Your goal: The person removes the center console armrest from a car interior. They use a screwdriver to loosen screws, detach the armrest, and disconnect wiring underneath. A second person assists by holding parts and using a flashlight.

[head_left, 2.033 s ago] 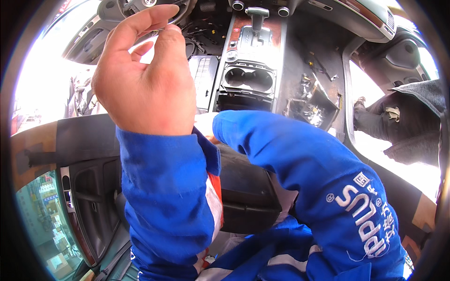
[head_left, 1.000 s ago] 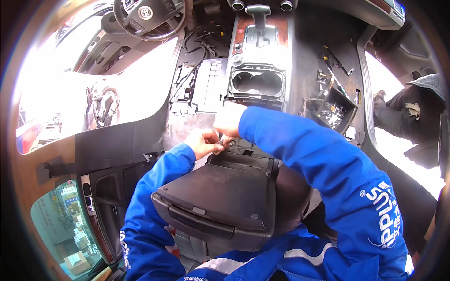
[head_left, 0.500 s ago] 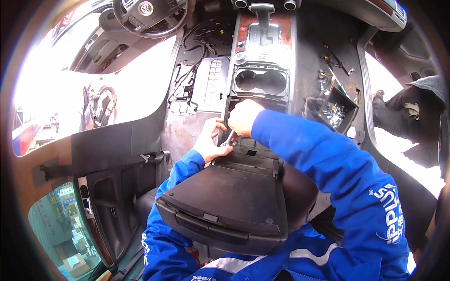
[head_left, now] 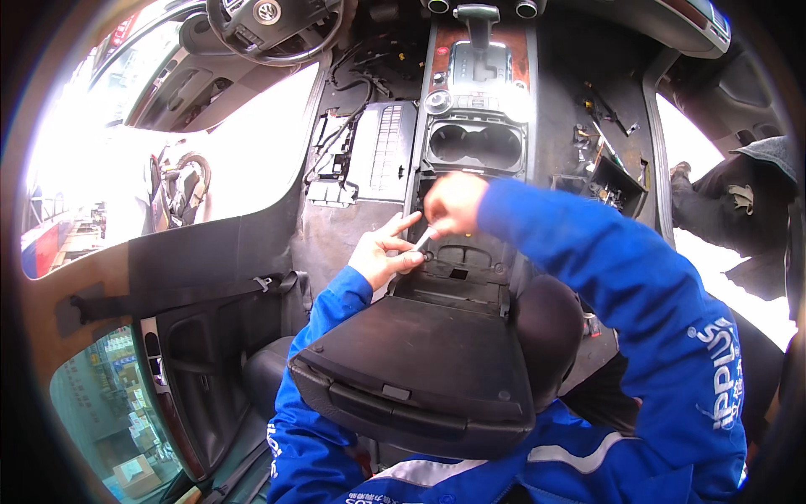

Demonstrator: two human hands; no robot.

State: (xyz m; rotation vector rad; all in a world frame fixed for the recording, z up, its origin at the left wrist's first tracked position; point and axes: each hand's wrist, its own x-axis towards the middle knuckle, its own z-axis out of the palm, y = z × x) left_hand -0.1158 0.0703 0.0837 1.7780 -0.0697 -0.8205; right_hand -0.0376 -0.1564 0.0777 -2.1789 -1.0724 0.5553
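My left hand (head_left: 386,254) is at the left edge of the centre console, its thumb and fingers around the lower end of a slim metal wrench (head_left: 425,239). The wrench slants up into my right hand (head_left: 455,204), whose fingers are curled round its upper end. Whatever the wrench's lower end sits on is hidden by my left fingers. Below both hands lies the open console compartment (head_left: 457,259), with dark plastic inside. Its black armrest lid (head_left: 420,353) is folded back toward my body.
Ahead are the cup holder (head_left: 475,146) and gear lever (head_left: 480,29). A steering wheel (head_left: 273,34) is at upper left. On the right-hand floor sits a black tray (head_left: 617,183) of small parts, beside loose tools. Another person's dark-trousered leg (head_left: 726,197) shows at far right.
My right hand has shifted slightly right, and its forearm has swung a little outward. More of the wrench's slanted shaft shows between my hands. The whole view has shifted slightly.
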